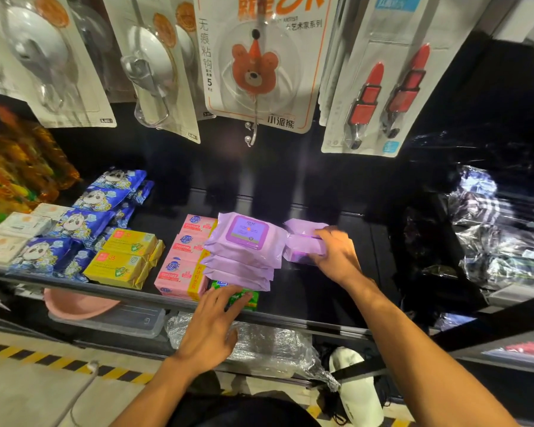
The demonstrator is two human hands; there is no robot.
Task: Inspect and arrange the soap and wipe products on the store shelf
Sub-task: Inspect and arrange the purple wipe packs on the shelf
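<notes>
A stack of purple wipe packs lies on the black shelf, partly covering a green soap pack. My left hand reaches toward the green pack with straight fingers, fingertips touching it. To the right, my right hand grips another purple wipe pack that lies beside the stack. Pink soap packs sit left of the stack, then yellow soap packs.
Blue panda-print packs and white soap boxes fill the shelf's left end. Carded hooks hang above. Plastic-wrapped goods sit at the right. A pink basin and a clear bag lie on the lower shelf.
</notes>
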